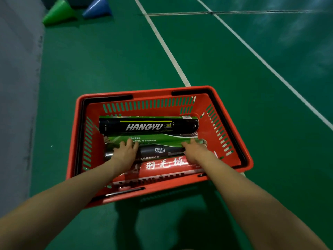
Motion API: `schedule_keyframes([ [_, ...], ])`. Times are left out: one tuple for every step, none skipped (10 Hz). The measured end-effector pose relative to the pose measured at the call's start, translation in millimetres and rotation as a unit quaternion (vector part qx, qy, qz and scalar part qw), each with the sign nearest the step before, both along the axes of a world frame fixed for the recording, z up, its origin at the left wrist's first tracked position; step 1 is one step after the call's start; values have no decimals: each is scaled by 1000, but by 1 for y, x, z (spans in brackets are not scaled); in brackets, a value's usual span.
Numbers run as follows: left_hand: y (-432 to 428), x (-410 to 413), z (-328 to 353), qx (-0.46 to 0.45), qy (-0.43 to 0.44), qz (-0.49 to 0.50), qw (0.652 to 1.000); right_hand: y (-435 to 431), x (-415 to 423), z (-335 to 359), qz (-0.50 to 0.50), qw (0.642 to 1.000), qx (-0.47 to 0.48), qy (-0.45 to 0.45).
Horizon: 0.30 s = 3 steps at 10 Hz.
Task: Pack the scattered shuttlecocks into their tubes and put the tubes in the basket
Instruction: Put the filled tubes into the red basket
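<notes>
A red plastic basket [232, 112] stands on the green court floor with several shuttlecock tubes lying crosswise in it. A black tube marked HANGYU [149, 126] lies at the back. In front of it come a green tube [158, 139], a dark grey tube [158, 151] and a red tube [164, 164] at the near wall. Both of my hands are inside the basket. My left hand [124, 152] lies over the grey tube with its fingers bent onto the green tube's left part. My right hand [195, 150] grips the green tube near its right end. No loose shuttlecocks are in view.
A green cone [57, 11] and a blue cone [97, 7] lie on the floor at the far left, beside a grey wall [16, 87]. White court lines [162, 42] run past the basket's far side. The basket's black handles are folded down on its rim.
</notes>
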<state>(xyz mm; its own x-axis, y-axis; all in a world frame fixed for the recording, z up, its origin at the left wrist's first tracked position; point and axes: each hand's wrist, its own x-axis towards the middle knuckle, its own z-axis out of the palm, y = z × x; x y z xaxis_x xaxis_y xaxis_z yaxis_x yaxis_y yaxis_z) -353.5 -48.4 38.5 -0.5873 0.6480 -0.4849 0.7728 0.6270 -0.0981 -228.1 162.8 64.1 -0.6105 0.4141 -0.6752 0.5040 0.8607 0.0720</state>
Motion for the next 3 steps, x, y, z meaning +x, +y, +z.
schedule_keyframes([
  [1,-8,4,9,-32,37,999,0,3,1,-13,999,-19,27],
  [10,-5,13,12,-69,64,995,2,10,14,-20,997,-52,61],
  [31,8,29,52,-72,54,995,6,20,35,-6,995,-61,82],
])
